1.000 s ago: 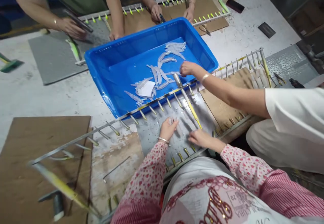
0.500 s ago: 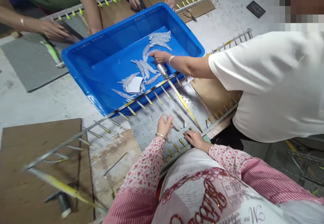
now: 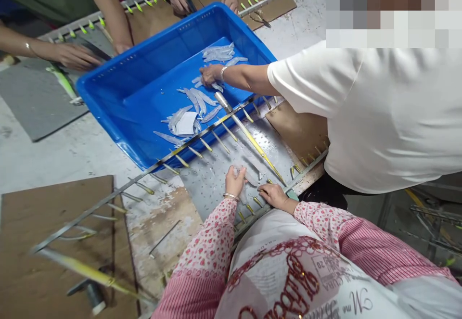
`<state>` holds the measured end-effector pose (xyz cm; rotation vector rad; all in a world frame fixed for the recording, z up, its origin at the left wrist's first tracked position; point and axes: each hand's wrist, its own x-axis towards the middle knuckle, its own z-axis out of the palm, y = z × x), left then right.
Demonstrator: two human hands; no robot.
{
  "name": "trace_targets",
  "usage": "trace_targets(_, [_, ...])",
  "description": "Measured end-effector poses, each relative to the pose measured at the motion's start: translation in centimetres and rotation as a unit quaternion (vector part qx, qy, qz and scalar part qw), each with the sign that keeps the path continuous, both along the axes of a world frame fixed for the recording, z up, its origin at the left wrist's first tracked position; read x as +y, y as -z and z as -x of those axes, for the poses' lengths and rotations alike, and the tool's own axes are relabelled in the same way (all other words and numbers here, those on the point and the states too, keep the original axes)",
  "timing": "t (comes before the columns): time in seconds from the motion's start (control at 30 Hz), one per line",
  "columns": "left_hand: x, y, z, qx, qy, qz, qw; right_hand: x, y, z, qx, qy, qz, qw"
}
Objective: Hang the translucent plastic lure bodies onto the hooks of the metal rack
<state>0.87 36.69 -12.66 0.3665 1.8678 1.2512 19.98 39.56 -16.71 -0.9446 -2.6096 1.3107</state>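
Note:
My left hand (image 3: 234,180) is closed around a bunch of clear soft lure bodies (image 3: 242,184) above the grey perforated mat (image 3: 212,179). My right hand (image 3: 273,195) rests at the mat's near edge, fingers on a metal rack bar with small pins (image 3: 252,210); whether it holds anything is unclear. A long rod with a yellow tip (image 3: 249,138) lies diagonally across the mat just beyond both hands.
A blue crate (image 3: 119,102) with several clear lure bodies stands beyond a long pinned rack (image 3: 155,167). A person in white reaches a hand (image 3: 211,74) into it from the right. Other people's hands (image 3: 74,54) work at racks across the table. Brown boards (image 3: 54,242) lie at left.
The person in white has leaned further in, their hand moving left inside the crate. My hands have drawn closer to me on the mat, the left lifting lure bodies.

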Motion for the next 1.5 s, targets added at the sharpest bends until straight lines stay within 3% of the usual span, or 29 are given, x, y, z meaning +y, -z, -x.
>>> trace_targets(0.3, [0.0, -0.6, 0.1, 0.008, 0.000, 0.009, 1.000, 0.0, 0.0, -0.1, 0.022, 0.023, 0.015, 0.999])
trace_targets(0.57, [-0.2, -1.0, -0.3, 0.024, 0.002, -0.007, 1.000, 0.1, 0.1, -0.4, 0.015, -0.029, 0.010, 0.999])
trace_targets(0.83, [-0.3, -1.1, -0.1, 0.029, -0.003, 0.009, 1.000, -0.1, 0.4, -0.4, 0.037, 0.024, 0.016, 0.999])
trace_targets(1.17, [-0.1, -1.2, -0.2, 0.022, -0.005, 0.004, 1.000, 0.4, -0.3, -0.2, 0.015, -0.020, 0.034, 0.999])
trace_targets(1.27, [0.4, -1.4, 0.1, -0.040, -0.037, -0.010, 0.998, 1.1, -1.6, 0.0, 0.010, -0.016, 0.042, 0.999])
trace_targets(1.33, [0.5, -1.9, 0.4, -0.094, -0.090, -0.017, 0.991, 1.8, -3.2, 0.6, 0.032, 0.012, 0.019, 0.999])
trace_targets(1.43, [0.1, -3.4, 0.9, -0.158, -0.163, -0.052, 0.972, 2.9, -6.2, 2.6, 0.080, 0.046, -0.005, 0.996])
trace_targets(1.5, [-0.4, -4.5, 1.3, -0.209, -0.163, -0.095, 0.960, 3.4, -7.9, 4.4, 0.082, 0.019, 0.032, 0.996])
